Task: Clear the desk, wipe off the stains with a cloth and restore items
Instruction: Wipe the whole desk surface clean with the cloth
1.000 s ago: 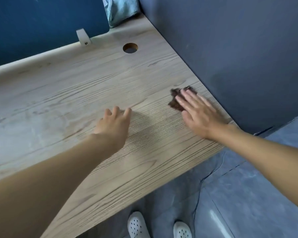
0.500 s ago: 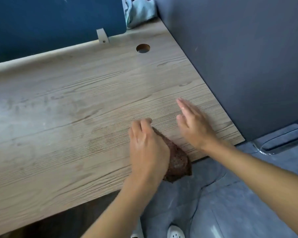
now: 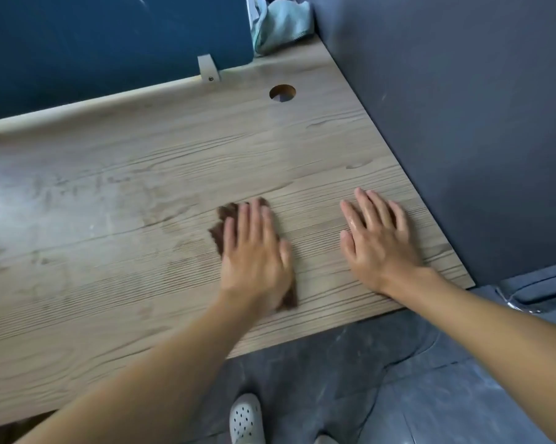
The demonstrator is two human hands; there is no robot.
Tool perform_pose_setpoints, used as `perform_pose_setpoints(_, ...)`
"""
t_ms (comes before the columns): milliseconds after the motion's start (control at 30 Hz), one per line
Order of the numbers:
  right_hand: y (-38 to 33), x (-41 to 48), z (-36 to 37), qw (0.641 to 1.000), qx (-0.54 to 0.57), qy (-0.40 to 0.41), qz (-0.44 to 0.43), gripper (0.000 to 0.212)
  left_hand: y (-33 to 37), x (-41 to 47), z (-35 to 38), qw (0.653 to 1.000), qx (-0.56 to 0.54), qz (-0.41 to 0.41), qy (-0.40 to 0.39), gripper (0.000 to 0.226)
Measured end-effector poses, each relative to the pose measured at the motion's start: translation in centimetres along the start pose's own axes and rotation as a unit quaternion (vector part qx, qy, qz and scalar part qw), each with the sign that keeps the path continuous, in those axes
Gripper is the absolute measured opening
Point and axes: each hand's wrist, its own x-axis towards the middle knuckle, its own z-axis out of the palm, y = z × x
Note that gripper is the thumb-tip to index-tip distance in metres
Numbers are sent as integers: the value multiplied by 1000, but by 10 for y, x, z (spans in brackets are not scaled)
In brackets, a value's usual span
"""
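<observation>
Near edge first: white shoe on the grey floor, both forearms reaching in over the desk. Left hand lies flat, fingers straight, pressing the brown cloth; the cloth sits mid-desk, mostly under the palm, with scraps showing past the fingertips and at the heel of the hand. Right hand is open and bare, splayed flat on the wood near the grey side panel, touching no cloth. Looks like mid-wipe. Risks: the cloth is bunched and only pressed, not gripped, so a fast stroke could leave it behind or run it off the near edge. The right fingers look wet, so that palm may print fresh marks on cleaned wood. Hazy smears further left look untouched. Further back: cable hole, bracket, blue partition, teal cloth bundled in the far corner. Versus 0.5 s ago: the cloth hung over the near edge under the left hand, and now it is further in and fully on the desk. A second ago the right hand had it by the side panel.
</observation>
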Motion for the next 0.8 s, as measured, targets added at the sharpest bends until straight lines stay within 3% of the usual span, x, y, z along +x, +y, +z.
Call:
perform_pose_setpoints(100,-3,14,-6,1000,5,15,4,59,20,-46,9,980,12,196,-10,69)
perform_pose_setpoints(167,-7,23,-8,999,31,28,26,51,3,-37,7,963,15,269,-23,67)
perform_pose_setpoints(233,-8,29,-3,998,42,41,26,54,-17,-6,7,977,32,212,-15,69)
perform_pose_setpoints(333,-7,27,0,999,37,26,-3,64,-31,36,-3,1000,-1,-27,-4,72)
perform_pose_setpoints(367,-7,29,0,999,34,17,-3,66,-25,35,-3,998,-8,-59,5,71)
perform_pose_setpoints(433,-7,30,-1,1000,24,6,-1,68,-8,11,1,1000,2,8,13,71)
perform_pose_setpoints(533,-8,29,-1,1000,13,10,4,67,-1,-34,0,976,13,216,-11,70)
perform_pose_setpoints(600,-9,29,-3,1000,-4,4,2,66,-20,-15,-4,963,28,265,-31,73)
perform_pose_setpoints(633,-11,30,-6,1000,-7,0,1,67,-29,4,-6,969,33,243,-29,76)
perform_pose_setpoints(733,-17,44,-20,1000,-11,-6,-11,62,-42,57,-15,996,32,76,-16,81)
perform_pose_setpoints(800,-21,62,-26,1000,13,19,-17,56,-32,61,-12,999,20,33,-15,77)
